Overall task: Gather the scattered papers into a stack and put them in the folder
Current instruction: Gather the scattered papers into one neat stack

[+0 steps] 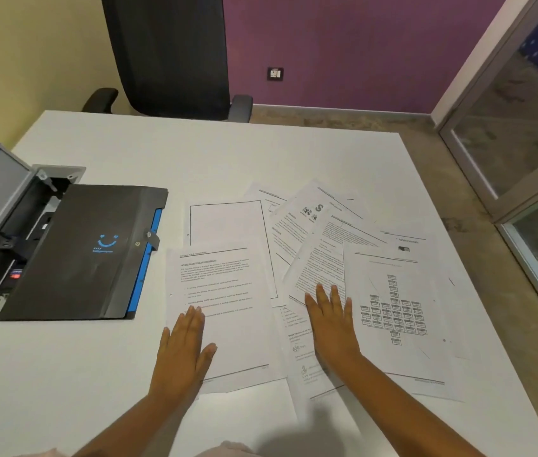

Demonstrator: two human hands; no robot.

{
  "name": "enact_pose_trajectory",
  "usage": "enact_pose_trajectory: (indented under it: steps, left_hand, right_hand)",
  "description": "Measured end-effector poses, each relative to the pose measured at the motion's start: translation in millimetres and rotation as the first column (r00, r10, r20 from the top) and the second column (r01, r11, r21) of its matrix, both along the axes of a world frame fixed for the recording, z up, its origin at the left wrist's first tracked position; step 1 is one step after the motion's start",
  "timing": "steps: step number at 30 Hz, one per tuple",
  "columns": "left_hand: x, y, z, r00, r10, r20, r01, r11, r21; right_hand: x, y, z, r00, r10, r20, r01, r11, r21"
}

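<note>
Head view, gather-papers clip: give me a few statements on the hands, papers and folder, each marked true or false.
1. Both hands lie flat with straight fingers on the papers. True: the left hand presses the nearest text sheet, and the right hand rests on overlapping sheets beside it.
2. The papers are already in one neat stack. False: they lie fanned and overlapping.
3. The black folder lies shut to the left of the papers. True.
4. The sheet with the box chart lies under the left hand. False: it lies right of the right hand.
5. The right hand holds a sheet in the air. False: it lies flat.
</note>
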State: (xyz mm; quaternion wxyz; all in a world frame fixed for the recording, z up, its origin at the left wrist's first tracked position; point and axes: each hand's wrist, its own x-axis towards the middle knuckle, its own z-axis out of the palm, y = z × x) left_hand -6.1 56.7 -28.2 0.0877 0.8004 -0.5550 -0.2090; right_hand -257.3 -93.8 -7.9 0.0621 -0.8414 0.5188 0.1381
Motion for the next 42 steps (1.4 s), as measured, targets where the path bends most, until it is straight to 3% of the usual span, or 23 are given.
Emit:
enact_pose_trajectory:
  steps: [5, 11, 16, 19, 21, 25, 33, 42]
  left_hand:
    - [-8.8, 14.7, 12.8, 0.957, 0.254, -0.14, -0.268, 0.959, -0.089]
    - [-7.4, 3.8, 21.2, 0.809, 0.491, -0.324, -0.543, 0.835, -0.091]
    - [-1.8, -14.5, 28.3, 0.638, 0.587, -0.498, -0.704, 0.707, -0.07]
    - [1.0, -23.8, 33.7, 0.491, 0.618, -0.614, -0.792, 0.61, -0.021]
    - [2.3, -26.8, 35.3, 0.445, 0.636, -0.631, -0.819, 0.574, 0.002]
    - [1.6, -25.7, 35.4, 0.425, 0.638, -0.643, -0.808, 0.587, 0.049]
    - [3.8, -23.7, 32.0, 0.548, 0.563, -0.619, -0.648, 0.753, 0.111]
    - [1.1, -33.4, 29.7, 0.631, 0.509, -0.585, -0.53, 0.834, 0.154]
  right_hand:
    - [-26.6, 14.7, 4.6, 0.983, -0.152, 0.101, 0.156, 0.987, -0.04]
    - [-48.0, 24.2, 7.1, 0.856, -0.503, 0.122, 0.489, 0.863, 0.126]
    - [-50.8, 31.6, 3.8, 0.789, -0.599, 0.139, 0.569, 0.797, 0.205]
    - [-47.5, 34.5, 2.4, 0.793, -0.595, 0.13, 0.572, 0.801, 0.174]
    - [-44.7, 37.1, 2.0, 0.808, -0.58, 0.107, 0.565, 0.813, 0.14]
    - [-41.0, 39.9, 0.4, 0.842, -0.537, 0.056, 0.531, 0.842, 0.092]
    - [-45.0, 38.4, 3.7, 0.844, -0.53, 0.081, 0.521, 0.847, 0.107]
    - [-46.3, 38.4, 8.8, 0.845, -0.532, 0.055, 0.52, 0.842, 0.143]
